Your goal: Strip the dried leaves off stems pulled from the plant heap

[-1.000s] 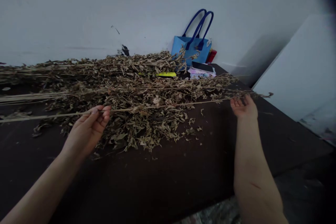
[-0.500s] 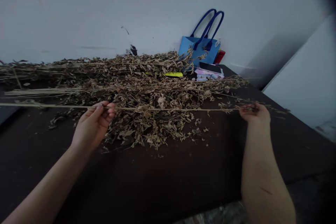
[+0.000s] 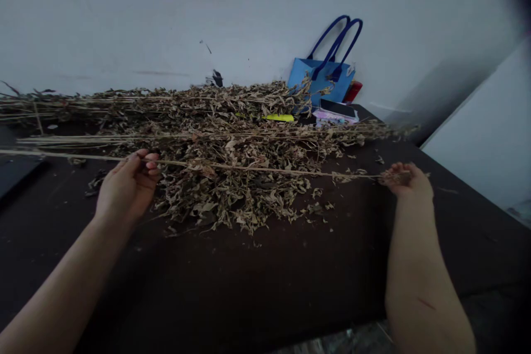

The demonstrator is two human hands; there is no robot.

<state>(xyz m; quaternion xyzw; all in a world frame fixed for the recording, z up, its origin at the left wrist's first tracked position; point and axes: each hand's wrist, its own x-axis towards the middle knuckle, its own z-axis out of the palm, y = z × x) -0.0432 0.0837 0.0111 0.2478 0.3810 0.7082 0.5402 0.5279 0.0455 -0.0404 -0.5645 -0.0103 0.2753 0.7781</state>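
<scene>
A long, thin dried plant stalk point(image 3: 249, 169) stretches across the view between my two hands. My left hand point(image 3: 128, 182) pinches it left of the middle, thumb on top, and the stalk runs on past it to the left edge. At the other end, my right hand point(image 3: 406, 180) is curled round the tip, with crumpled dry leaves point(image 3: 396, 178) showing in its palm. Beneath the stalk lies a heap of loose brown dried leaves point(image 3: 232, 199). Just behind it a bundle of leafy dried stalks point(image 3: 103, 139) rests on the table.
Another bundle of dried stalks point(image 3: 166, 100) lies along the wall. A blue bag point(image 3: 305, 74) with dark blue handles leans there, a phone point(image 3: 337, 108) on a pastel pack in front of it. A yellow object point(image 3: 280, 118) pokes out. The dark table point(image 3: 265, 282) has a near edge.
My left hand has slid left and slightly up along the stalk. My right hand stays at the tip, with more leaf bunched in its palm. The view has shifted a little.
</scene>
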